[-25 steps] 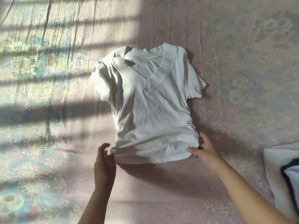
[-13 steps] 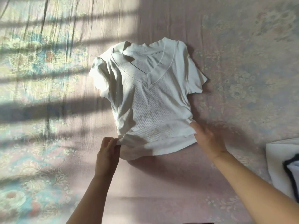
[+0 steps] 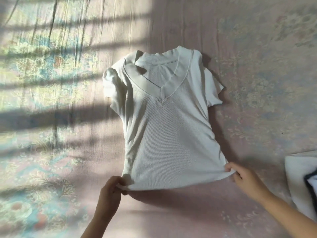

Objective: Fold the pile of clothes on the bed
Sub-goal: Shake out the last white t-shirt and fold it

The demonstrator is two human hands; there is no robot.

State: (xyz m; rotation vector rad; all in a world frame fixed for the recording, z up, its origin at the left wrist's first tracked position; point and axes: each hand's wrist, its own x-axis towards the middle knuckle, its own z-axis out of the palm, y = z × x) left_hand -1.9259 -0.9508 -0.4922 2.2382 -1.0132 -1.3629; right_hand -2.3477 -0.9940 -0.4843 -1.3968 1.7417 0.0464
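Observation:
A white V-neck T-shirt (image 3: 168, 131) lies front up on the bed, collar away from me, hem toward me. Its left sleeve is bunched up; its right sleeve lies flat. My left hand (image 3: 111, 191) pinches the hem's left corner. My right hand (image 3: 243, 177) pinches the hem's right corner. The hem is stretched taut between them and lifted slightly off the sheet.
The bed is covered by a pink floral sheet (image 3: 257, 83) with striped window shadows on the left. Folded white cloth with a dark trim (image 3: 301, 182) lies at the right edge.
Both hands have taken hold of the hem corners and pulled them toward me. The bunched lower part of the shirt is now stretched out smooth.

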